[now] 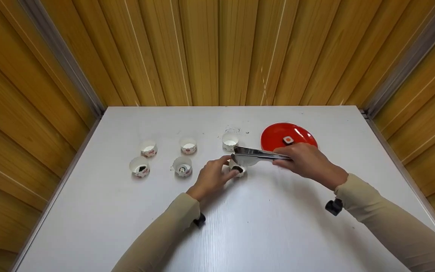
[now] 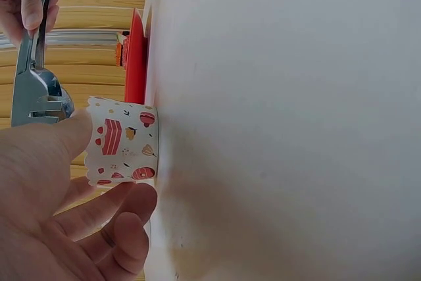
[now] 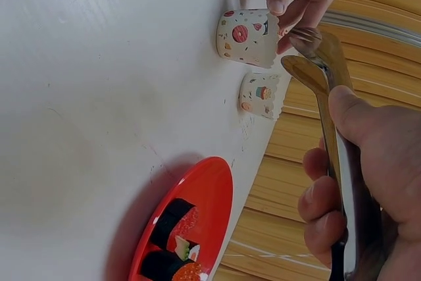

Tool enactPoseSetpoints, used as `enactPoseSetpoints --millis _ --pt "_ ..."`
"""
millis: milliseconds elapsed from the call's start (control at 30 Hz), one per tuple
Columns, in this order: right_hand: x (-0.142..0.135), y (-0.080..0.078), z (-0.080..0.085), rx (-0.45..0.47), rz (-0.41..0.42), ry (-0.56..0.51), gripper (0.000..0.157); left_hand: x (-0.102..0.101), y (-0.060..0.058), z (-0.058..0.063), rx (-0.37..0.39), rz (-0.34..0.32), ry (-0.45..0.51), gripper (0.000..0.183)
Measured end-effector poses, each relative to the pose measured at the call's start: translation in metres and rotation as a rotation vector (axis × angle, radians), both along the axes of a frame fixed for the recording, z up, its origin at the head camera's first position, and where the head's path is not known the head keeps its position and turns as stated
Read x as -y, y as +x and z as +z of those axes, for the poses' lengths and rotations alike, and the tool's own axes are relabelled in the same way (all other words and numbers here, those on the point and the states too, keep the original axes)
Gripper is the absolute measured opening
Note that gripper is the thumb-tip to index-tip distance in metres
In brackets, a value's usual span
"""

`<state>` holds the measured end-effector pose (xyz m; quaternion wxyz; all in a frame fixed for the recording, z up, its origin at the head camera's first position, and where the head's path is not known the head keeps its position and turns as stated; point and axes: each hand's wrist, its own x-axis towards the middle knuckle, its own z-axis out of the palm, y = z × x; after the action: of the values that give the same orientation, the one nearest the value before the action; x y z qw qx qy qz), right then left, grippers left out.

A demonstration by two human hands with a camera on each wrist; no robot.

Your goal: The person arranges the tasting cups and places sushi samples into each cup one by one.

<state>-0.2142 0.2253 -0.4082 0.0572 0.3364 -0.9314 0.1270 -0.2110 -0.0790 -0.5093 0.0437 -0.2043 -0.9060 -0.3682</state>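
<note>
My left hand [image 1: 210, 176] holds a white paper baking cup [image 2: 125, 141] between thumb and fingers, on the table; its wall is printed with red cakes and sweets. Inside this cup a dark piece [image 1: 237, 169] shows in the head view. In my right hand [image 1: 308, 160] are metal tongs [image 1: 261, 154], gripped by the handles. Their ends hang right over the held cup's rim and stand apart, with no food visible between them in the right wrist view. Partly under the right hand lies a red plate [image 1: 272, 132] with sushi pieces [image 3: 174, 223] on it.
Behind the held cup stands another paper cup [image 1: 230, 141]. Several more line up to the left: one cup [image 1: 139, 167] with a dark piece, one cup [image 1: 182, 167] with a small piece inside. Wood-patterned walls [image 1: 217, 53] enclose the white table [image 1: 240, 234].
</note>
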Motion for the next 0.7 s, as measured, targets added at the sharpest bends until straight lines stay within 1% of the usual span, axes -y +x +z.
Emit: enactPoseSetpoints --millis 267,433,533,700 --pt "-0.002 -0.0007 -0.0012 0.006 -0.025 0.009 0.019 -0.0001 0.0 0.001 0.006 0.001 -0.003 0.052" --pt "-0.0032 -0.0018 -0.0023 -0.014 -0.017 -0.015 0.013 0.0001 -0.0003 0.0001 0.012 0.007 -0.02 0.054" --pt "-0.0039 -0.0024 -0.0034 -0.025 -0.011 -0.026 0.013 0.0002 -0.0002 -0.0001 0.011 0.013 -0.029 0.054" --pt "-0.0057 -0.0031 -0.005 -0.021 -0.021 -0.023 0.018 -0.0005 -0.0006 0.0008 0.009 0.016 -0.04 0.054"
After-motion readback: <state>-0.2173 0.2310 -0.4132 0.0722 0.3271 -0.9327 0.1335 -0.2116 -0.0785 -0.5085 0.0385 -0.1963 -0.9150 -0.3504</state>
